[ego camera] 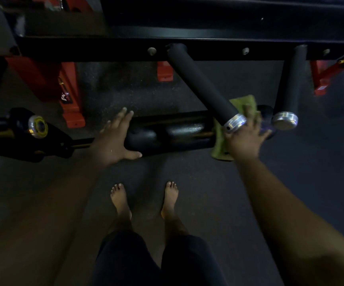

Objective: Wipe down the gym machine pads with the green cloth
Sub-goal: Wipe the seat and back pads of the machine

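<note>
A long black roller pad (173, 133) lies across the view at knee height. My left hand (113, 139) rests flat on the pad's left end, fingers spread, holding nothing. My right hand (247, 137) presses the green cloth (221, 145) against the pad's right end, fingers draped over it. The cloth wraps over the pad, with one flap sticking up behind my fingers and another hanging below. A black grip handle with a silver cap (235, 122) crosses in front of my right hand and hides part of it.
A second capped handle (285, 120) hangs to the right. The black machine frame (187, 48) spans the top, with red supports (67, 93) behind. A pivot joint with a yellow-ringed cap (38, 126) sits at left. My bare feet (144, 200) stand on dark rubber flooring.
</note>
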